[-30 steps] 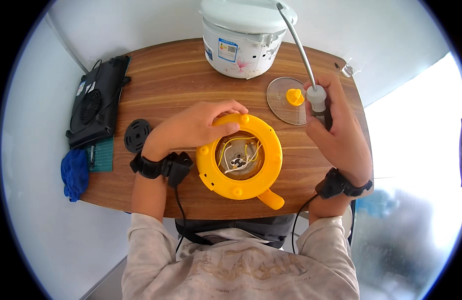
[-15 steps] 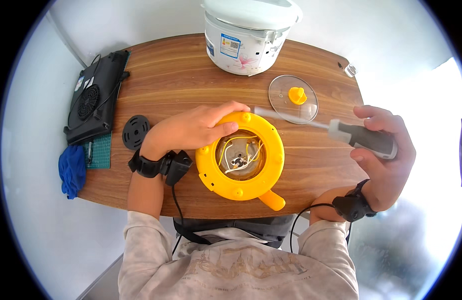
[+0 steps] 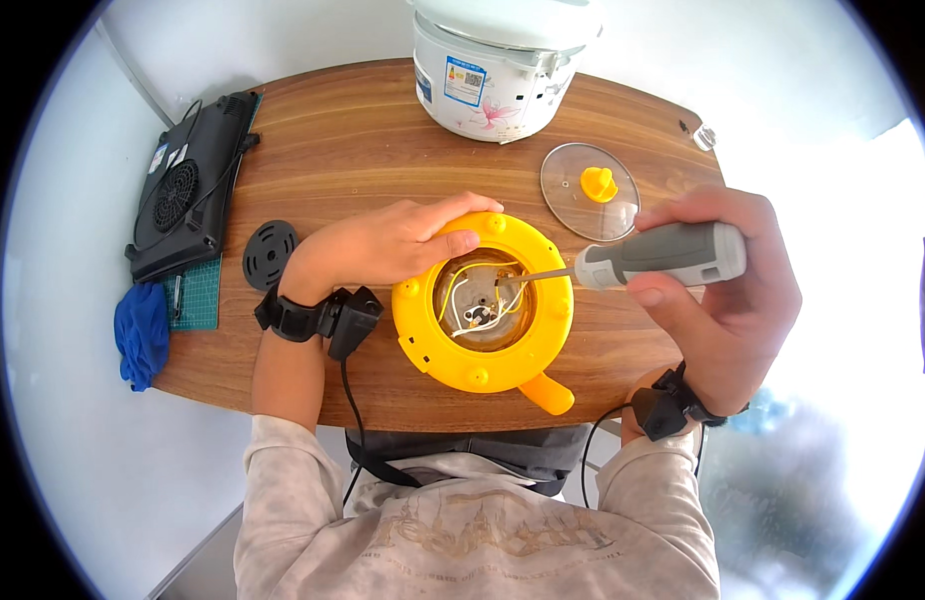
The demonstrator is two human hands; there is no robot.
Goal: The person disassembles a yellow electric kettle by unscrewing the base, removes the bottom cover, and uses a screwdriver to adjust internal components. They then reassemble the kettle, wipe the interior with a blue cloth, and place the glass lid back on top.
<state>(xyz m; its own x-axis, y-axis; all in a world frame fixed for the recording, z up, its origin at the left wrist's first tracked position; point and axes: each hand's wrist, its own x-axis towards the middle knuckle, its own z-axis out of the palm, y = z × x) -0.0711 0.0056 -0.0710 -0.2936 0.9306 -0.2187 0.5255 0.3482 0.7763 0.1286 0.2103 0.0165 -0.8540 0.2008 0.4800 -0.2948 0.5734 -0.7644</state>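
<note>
An upside-down yellow electric pot lies on the table before me, its handle pointing toward my lower right. Its round base opening exposes yellow and white wires and small metal terminals. My left hand grips the pot's upper-left rim, thumb on top and fingers along the outer edge. In my right hand is a grey screwdriver, held nearly level by its handle. The shaft reaches left over the rim, and its tip is at the wires in the upper right of the opening; whether it touches a screw is too small to tell.
A black slotted disc lies left of my left wrist. Behind the pot are a glass lid with a yellow knob and a white rice cooker. A black appliance, green mat and blue cloth occupy the left edge.
My right hand has brought the screwdriver left and down, from beyond the rim into the pot's base opening. My left hand keeps its hold on the rim.
</note>
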